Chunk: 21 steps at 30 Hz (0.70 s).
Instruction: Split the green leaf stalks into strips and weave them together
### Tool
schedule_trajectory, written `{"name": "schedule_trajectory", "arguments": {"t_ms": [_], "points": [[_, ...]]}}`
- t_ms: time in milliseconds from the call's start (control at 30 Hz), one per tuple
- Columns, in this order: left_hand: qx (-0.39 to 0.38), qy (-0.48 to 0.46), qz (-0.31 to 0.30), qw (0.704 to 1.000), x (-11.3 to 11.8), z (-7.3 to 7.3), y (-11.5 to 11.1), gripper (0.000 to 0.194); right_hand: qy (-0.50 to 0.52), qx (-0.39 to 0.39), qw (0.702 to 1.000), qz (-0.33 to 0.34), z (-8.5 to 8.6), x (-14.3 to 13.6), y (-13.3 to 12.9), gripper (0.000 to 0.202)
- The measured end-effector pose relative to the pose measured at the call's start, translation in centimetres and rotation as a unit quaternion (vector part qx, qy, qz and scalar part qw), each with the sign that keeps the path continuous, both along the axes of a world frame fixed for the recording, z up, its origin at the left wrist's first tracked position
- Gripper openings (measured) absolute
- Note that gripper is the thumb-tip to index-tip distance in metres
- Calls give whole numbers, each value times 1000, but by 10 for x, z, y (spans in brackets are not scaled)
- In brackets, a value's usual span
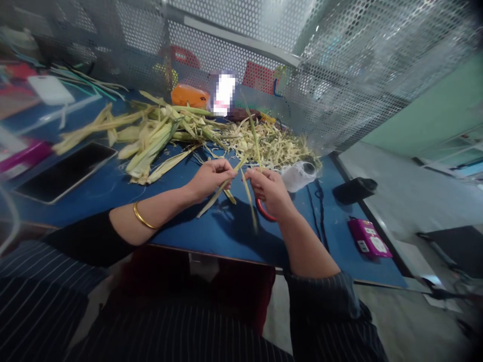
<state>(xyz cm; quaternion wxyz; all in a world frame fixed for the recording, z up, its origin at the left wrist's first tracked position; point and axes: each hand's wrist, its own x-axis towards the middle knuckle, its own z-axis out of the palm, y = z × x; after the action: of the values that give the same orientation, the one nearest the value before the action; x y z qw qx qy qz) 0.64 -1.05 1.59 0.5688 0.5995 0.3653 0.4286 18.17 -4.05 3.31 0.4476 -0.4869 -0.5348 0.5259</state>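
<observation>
My left hand (215,176) is closed in a pinch on a narrow pale-green corn husk strip (213,202), which slants down toward the table. Opposite it, a short gap away, my right hand (266,186) grips another thin husk strip (253,131) that stands up above the fingers, with a loose end hanging below. A red loop (267,211), like a scissor handle, shows under my right palm; whether the hand holds it is hidden. Behind my hands lie a pile of whole dry husks (151,146) and a heap of shredded husk bits (271,143).
The blue table (181,241) ends at a perforated metal screen (234,40). On the right are a spool of white thread (300,176), a black cylinder (354,191) and a purple packet (370,238). A dark tablet or phone (66,172) lies left, with an orange packet (188,95) behind.
</observation>
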Motion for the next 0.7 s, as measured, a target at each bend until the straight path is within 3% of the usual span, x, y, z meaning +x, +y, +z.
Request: {"name": "schedule_trajectory", "arguments": {"t_ms": [167,267,500,700], "points": [[42,38,-8,998,3,-1,-6,20,-87,100,985,-109,-4,-7,3,31],[18,35,-24,999,5,-1,-8,20,-110,111,980,-123,-6,-9,3,23],[-50,-14,-71,996,7,-2,-7,33,-51,58,997,-27,-9,-10,1,19],[-150,-121,-132,972,7,-4,-8,23,117,-72,989,59,-9,-7,3,26]]}}
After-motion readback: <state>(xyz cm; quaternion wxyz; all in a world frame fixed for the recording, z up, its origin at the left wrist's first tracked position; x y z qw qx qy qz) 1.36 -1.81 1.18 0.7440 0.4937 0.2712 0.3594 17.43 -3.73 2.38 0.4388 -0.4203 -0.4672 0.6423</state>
